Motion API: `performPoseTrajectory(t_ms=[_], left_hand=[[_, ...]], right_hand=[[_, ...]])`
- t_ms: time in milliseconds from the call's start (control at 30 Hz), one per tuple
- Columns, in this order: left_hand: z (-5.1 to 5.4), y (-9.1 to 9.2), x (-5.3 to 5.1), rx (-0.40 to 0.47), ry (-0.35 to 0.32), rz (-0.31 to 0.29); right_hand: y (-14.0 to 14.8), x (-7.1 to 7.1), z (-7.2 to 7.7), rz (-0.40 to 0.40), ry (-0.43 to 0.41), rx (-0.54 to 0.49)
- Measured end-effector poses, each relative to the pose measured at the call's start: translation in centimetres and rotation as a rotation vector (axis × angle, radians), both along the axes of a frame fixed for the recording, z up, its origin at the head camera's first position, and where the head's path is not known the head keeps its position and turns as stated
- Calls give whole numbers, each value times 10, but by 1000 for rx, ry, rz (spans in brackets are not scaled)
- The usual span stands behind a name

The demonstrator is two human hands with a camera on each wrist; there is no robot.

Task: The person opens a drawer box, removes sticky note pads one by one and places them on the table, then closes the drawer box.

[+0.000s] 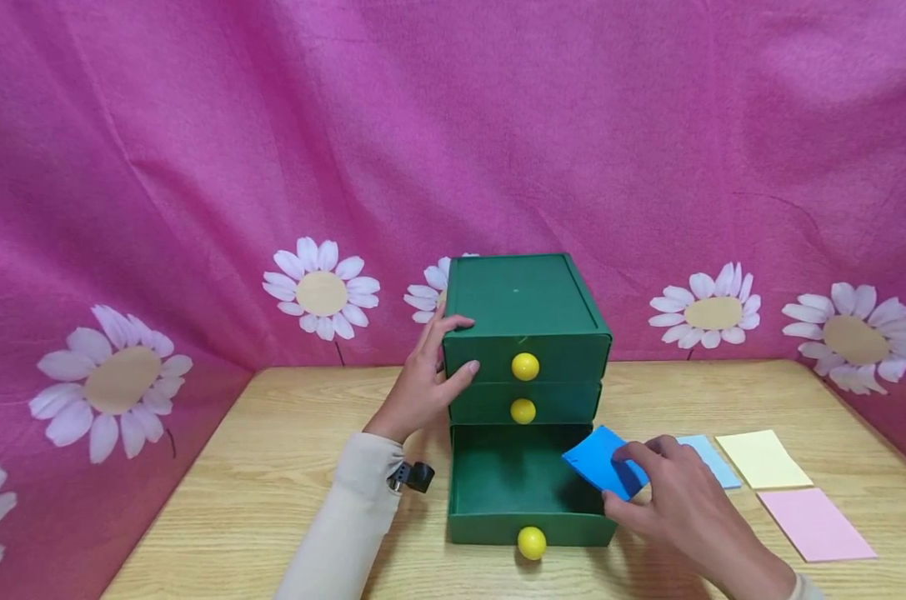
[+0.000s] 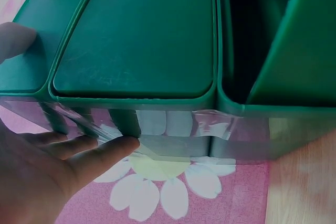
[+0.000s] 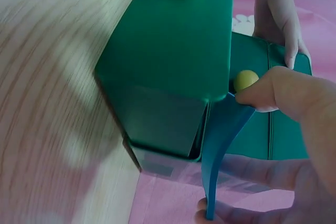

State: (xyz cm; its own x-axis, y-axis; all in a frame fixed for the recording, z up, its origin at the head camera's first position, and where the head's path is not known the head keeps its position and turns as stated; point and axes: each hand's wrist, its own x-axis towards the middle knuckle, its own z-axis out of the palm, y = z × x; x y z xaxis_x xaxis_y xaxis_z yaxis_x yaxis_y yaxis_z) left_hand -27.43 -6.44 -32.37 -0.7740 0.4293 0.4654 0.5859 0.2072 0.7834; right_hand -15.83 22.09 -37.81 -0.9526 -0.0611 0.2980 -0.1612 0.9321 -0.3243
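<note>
A green drawer unit [image 1: 528, 296] with yellow knobs stands on the table, its bottom drawer [image 1: 528, 527] pulled out and the upper two closed. My left hand [image 1: 422, 383] rests on the unit's upper left corner, thumb against the front. In the left wrist view, straight fingers [image 2: 100, 161] lie along its clear side. My right hand [image 1: 681, 500] pinches a blue sticky note pad [image 1: 601, 460] between thumb and fingers, tilted over the right side of the open drawer. The right wrist view shows the blue pad [image 3: 218, 145] edge-on and slightly bent, next to the drawer wall.
On the table to the right lie a light blue pad [image 1: 711, 461], partly behind my right hand, a pale yellow pad [image 1: 763, 458] and a pink pad [image 1: 816, 523]. A pink cloth [image 1: 498, 125] with white flowers hangs behind the wooden table [image 1: 272, 467].
</note>
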Motion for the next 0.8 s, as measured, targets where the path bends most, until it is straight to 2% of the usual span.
performPoseTrajectory(t_ms=[233, 600, 800], left_hand=[[-1, 0, -1, 12, 2, -19], [1, -1, 2, -46, 39, 41], [1, 0, 2, -46, 58, 42]], right_hand=[[13, -2, -3, -39, -58, 11], [36, 5, -11, -50, 7, 26], [49, 7, -16, -81, -68, 31]])
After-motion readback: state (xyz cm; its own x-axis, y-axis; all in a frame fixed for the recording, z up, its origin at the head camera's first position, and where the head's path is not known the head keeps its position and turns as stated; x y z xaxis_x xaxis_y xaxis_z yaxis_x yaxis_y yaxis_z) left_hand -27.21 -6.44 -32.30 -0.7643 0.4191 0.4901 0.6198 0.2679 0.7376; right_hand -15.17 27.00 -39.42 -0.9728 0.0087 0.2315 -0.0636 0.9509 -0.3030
